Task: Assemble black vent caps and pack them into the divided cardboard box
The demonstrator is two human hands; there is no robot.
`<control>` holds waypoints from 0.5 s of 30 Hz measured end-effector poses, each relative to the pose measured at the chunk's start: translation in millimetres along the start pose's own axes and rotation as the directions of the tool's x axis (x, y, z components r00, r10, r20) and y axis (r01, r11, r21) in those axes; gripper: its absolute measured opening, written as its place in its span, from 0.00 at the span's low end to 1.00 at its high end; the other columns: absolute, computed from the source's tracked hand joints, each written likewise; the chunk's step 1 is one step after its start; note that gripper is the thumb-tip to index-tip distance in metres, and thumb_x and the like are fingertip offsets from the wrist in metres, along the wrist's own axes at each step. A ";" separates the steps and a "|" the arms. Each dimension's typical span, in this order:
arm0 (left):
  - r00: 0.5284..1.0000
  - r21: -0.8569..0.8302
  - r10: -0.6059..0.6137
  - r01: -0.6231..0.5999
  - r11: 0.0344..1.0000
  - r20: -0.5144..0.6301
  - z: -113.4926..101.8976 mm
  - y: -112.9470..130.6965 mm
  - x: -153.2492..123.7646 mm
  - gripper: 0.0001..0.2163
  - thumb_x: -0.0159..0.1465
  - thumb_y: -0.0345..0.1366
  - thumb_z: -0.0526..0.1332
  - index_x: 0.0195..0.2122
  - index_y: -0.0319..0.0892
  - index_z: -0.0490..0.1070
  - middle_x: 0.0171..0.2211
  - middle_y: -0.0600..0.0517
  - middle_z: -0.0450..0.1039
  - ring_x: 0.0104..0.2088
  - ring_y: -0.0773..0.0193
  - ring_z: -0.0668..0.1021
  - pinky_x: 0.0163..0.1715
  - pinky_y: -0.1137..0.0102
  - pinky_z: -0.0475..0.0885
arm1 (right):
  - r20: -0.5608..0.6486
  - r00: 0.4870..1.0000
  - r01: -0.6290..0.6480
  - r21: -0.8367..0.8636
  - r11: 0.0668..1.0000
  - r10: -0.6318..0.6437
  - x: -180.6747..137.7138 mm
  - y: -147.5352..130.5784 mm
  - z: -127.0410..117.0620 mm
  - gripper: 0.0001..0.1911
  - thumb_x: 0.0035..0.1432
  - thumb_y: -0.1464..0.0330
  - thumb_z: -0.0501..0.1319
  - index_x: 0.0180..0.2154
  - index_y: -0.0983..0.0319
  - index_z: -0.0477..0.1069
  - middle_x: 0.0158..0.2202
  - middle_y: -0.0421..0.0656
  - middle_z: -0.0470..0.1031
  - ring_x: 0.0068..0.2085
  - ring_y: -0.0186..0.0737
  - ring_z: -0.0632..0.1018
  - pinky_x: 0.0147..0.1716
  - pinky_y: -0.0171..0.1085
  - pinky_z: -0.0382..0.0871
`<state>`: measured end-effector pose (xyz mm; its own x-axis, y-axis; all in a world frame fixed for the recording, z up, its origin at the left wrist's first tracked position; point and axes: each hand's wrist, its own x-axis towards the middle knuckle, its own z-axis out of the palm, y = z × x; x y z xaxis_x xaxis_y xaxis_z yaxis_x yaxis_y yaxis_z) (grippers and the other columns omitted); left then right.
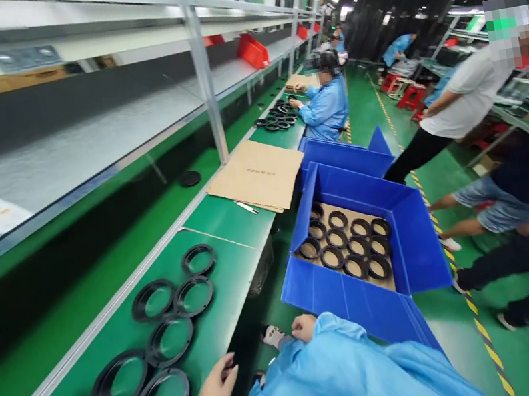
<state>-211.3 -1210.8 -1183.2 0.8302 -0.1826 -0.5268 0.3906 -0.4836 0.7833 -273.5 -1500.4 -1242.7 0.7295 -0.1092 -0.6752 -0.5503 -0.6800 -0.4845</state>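
My left hand (218, 389) is at the edge of the green workbench, beside the nearest black rings. Its fingers are loosely bent and a little apart, with nothing seen in them. Several black rings (171, 341) lie in two uneven rows along the bench. My right hand (304, 328) rests over my lap, close to the open blue box, its fingers curled in and no object visible in them. Inside the blue box (419, 243), several black rings (337, 238) sit in rows on a brown cardboard sheet.
Cardboard sheets (255, 176) lie farther along the bench, with a small white-and-dark tool (246, 208) beside them. A co-worker in blue (325, 110) sits beyond, near more rings (276, 117). People stand to the right, past yellow-black floor tape (482, 330). A shelf (135, 152) runs along the left.
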 end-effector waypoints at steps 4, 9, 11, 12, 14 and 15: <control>0.996 0.001 0.092 -0.092 0.996 -0.010 9.9 3.9 -5.0 0.24 0.46 0.51 0.62 0.40 0.42 0.78 0.43 0.42 0.81 0.42 0.49 0.82 0.51 0.58 0.75 | 0.089 0.996 0.006 -0.066 0.998 0.000 -4.6 5.7 14.7 0.02 0.62 0.70 0.65 0.35 0.58 0.76 0.39 0.40 0.79 0.44 0.37 0.80 0.46 0.36 0.74; 0.995 -0.070 0.038 -0.045 0.997 -0.092 -5.5 -24.1 -34.5 0.24 0.45 0.53 0.64 0.38 0.43 0.79 0.41 0.43 0.81 0.44 0.49 0.81 0.50 0.60 0.76 | 0.117 0.989 0.087 -0.013 0.996 -0.085 6.4 -21.0 27.7 0.01 0.59 0.71 0.67 0.34 0.58 0.77 0.38 0.41 0.80 0.45 0.39 0.80 0.49 0.40 0.73; 0.990 -0.154 -0.030 0.009 0.988 -0.137 -19.9 -41.2 -49.8 0.24 0.41 0.55 0.66 0.35 0.44 0.79 0.40 0.44 0.81 0.45 0.47 0.81 0.51 0.60 0.75 | 0.097 0.985 0.137 0.047 0.989 -0.141 18.3 -41.5 29.0 0.03 0.57 0.72 0.67 0.35 0.59 0.78 0.36 0.42 0.80 0.44 0.41 0.81 0.50 0.42 0.73; 0.983 -0.208 -0.079 0.044 0.977 -0.163 -27.5 -48.7 -58.3 0.24 0.39 0.55 0.67 0.33 0.45 0.79 0.38 0.45 0.82 0.45 0.46 0.81 0.51 0.59 0.75 | 0.089 0.981 0.163 0.081 0.983 -0.170 26.5 -53.6 28.1 0.04 0.56 0.73 0.67 0.34 0.59 0.78 0.36 0.42 0.81 0.44 0.41 0.81 0.49 0.42 0.72; 0.960 -0.323 -0.211 0.144 0.935 -0.183 -39.6 -58.8 -76.0 0.22 0.35 0.56 0.68 0.30 0.50 0.79 0.36 0.48 0.82 0.46 0.45 0.81 0.50 0.58 0.75 | 0.089 0.972 0.202 0.153 0.968 -0.217 47.5 -81.9 23.0 0.05 0.56 0.74 0.65 0.33 0.59 0.79 0.33 0.42 0.80 0.41 0.41 0.81 0.46 0.39 0.72; 0.945 -0.373 -0.279 0.200 0.906 -0.171 -42.6 -61.0 -84.4 0.22 0.34 0.56 0.69 0.30 0.52 0.79 0.34 0.50 0.82 0.45 0.45 0.81 0.48 0.57 0.76 | 0.096 0.968 0.211 0.188 0.959 -0.232 60.1 -98.0 18.5 0.05 0.56 0.74 0.64 0.32 0.59 0.79 0.30 0.42 0.80 0.39 0.40 0.81 0.44 0.38 0.73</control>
<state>-288.3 -1129.4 -1172.4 0.7437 0.1083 -0.6597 0.6681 -0.1554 0.7276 -183.2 -1426.9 -1246.1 0.7950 0.1214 -0.5943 -0.4498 -0.5394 -0.7118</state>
